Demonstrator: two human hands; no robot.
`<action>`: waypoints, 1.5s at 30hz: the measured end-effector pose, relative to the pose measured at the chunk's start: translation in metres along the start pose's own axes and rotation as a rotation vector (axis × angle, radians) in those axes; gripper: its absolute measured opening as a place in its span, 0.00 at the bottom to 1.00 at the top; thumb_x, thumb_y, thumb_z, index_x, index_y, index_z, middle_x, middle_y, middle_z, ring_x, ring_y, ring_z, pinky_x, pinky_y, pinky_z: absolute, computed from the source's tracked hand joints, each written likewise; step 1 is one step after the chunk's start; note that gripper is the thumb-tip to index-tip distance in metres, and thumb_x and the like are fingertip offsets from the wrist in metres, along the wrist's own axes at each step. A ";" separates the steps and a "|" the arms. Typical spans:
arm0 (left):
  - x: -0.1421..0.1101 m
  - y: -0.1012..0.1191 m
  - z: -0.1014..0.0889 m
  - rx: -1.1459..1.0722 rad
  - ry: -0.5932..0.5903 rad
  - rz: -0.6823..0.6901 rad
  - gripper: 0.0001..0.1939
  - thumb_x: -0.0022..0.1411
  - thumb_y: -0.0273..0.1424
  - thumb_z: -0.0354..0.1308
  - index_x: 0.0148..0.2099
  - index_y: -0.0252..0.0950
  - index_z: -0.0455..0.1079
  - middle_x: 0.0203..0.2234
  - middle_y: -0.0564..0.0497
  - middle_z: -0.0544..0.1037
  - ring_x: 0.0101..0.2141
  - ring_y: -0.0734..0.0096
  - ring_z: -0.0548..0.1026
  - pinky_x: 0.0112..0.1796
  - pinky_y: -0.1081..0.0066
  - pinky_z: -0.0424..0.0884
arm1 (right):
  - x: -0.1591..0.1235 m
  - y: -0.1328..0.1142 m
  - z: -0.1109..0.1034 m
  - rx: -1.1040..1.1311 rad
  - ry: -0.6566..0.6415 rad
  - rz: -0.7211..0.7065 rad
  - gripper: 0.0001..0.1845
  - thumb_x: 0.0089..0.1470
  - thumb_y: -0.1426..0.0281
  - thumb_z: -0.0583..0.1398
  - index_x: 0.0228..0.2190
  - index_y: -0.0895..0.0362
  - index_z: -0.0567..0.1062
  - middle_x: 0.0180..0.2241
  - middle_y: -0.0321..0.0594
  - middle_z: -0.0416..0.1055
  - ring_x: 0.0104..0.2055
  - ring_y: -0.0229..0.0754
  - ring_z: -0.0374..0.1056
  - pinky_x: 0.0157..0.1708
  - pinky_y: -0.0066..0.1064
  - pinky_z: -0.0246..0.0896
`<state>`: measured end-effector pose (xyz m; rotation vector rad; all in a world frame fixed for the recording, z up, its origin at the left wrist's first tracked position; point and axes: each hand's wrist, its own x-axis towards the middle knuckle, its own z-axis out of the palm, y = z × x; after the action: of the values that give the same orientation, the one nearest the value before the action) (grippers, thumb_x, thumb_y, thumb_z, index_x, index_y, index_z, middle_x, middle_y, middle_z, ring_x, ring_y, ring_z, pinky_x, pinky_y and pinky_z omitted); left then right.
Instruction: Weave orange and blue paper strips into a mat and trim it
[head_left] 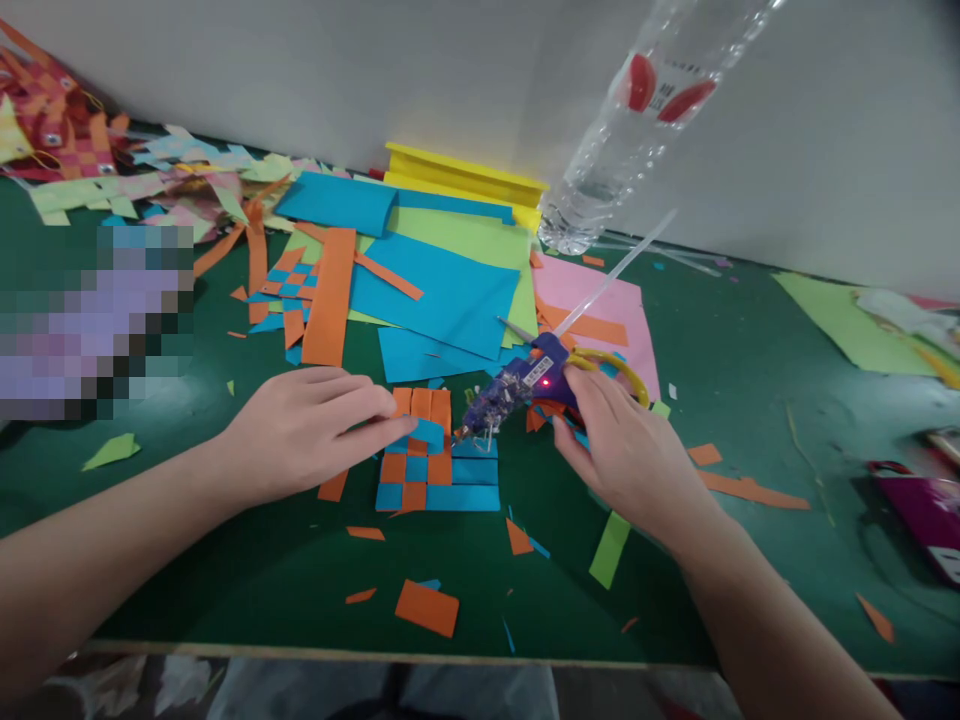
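Observation:
A small mat of woven orange and blue paper strips (439,467) lies flat on the green table. My left hand (322,430) reaches over its left side, fingertips at a blue paper strip (429,434) that looks raised; the thumb is hidden beneath the hand. My right hand (619,435) is closed round a blue hot glue gun (555,365), whose red light is on. A clear glue stick (622,268) sticks out of its back. The gun's nozzle, coated with stringy glue, points down-left at the mat's upper right, close to my left fingertips.
Yellow-handled scissors (637,375) lie behind the glue gun. Blue sheets (442,290), a pink sheet (600,290) and orange strips (330,300) cover the back. A plastic bottle (630,120) stands against the wall. A blurred purple object (90,330) is at left; scraps lie scattered around.

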<state>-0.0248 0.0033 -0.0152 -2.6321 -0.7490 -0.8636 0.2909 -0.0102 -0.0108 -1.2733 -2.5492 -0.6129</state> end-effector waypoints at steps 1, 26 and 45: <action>0.000 0.000 0.000 0.008 -0.003 0.011 0.17 0.73 0.29 0.51 0.30 0.35 0.70 0.23 0.57 0.75 0.24 0.77 0.72 0.29 0.74 0.68 | 0.000 0.000 0.000 0.005 -0.004 0.003 0.19 0.62 0.72 0.52 0.53 0.67 0.65 0.42 0.57 0.76 0.44 0.53 0.75 0.32 0.37 0.73; 0.002 -0.001 -0.004 0.078 -0.031 0.115 0.14 0.72 0.25 0.50 0.33 0.35 0.73 0.23 0.55 0.76 0.24 0.75 0.72 0.26 0.74 0.68 | -0.001 0.002 -0.002 -0.005 -0.022 0.002 0.19 0.63 0.72 0.52 0.53 0.67 0.67 0.42 0.57 0.76 0.46 0.54 0.75 0.36 0.39 0.74; 0.000 0.001 -0.001 -0.009 -0.026 0.015 0.16 0.73 0.29 0.50 0.31 0.36 0.72 0.22 0.56 0.75 0.23 0.75 0.71 0.27 0.73 0.67 | -0.001 0.005 -0.003 0.023 0.050 -0.001 0.20 0.59 0.71 0.56 0.51 0.69 0.69 0.44 0.59 0.77 0.43 0.52 0.76 0.35 0.37 0.74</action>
<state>-0.0248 0.0022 -0.0141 -2.6584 -0.7321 -0.8323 0.2955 -0.0100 -0.0075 -1.2342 -2.5094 -0.6057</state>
